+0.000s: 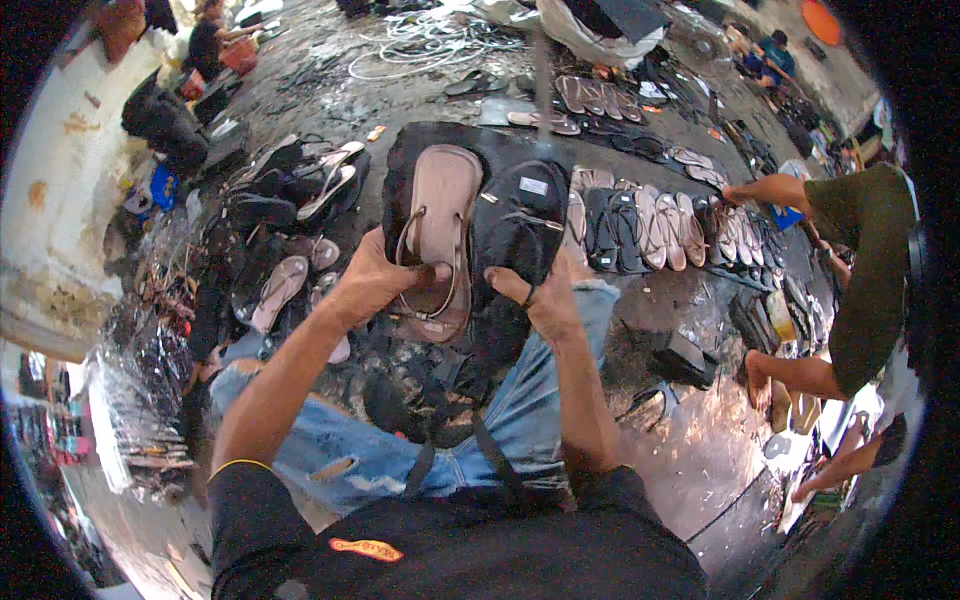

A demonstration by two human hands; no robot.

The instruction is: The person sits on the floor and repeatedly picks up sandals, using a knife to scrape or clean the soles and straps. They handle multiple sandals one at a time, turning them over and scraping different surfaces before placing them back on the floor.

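Observation:
A pinkish-tan flip-flop (443, 185) stands nearly upright in front of me, sole toward me, toe straps across its lower half. My left hand (375, 280) grips its edge, the thumb pressed on the footbed under a strap. Beside it on the right is a black flip-flop (515, 235) with a small white label near its top end. My right hand (545, 300) closes round that one's lower right edge, thumb on its face. The two flip-flops stand side by side over a dark slab (403, 150); whether they touch it is hidden.
Rows of paired sandals (665, 225) lie on the floor to the right, and a heap of loose sandals (310, 185) lies at the left. A black box (683, 358) sits near my right knee. Another person's leg (800, 375) comes in at the right. White cord (440, 45) lies at the back.

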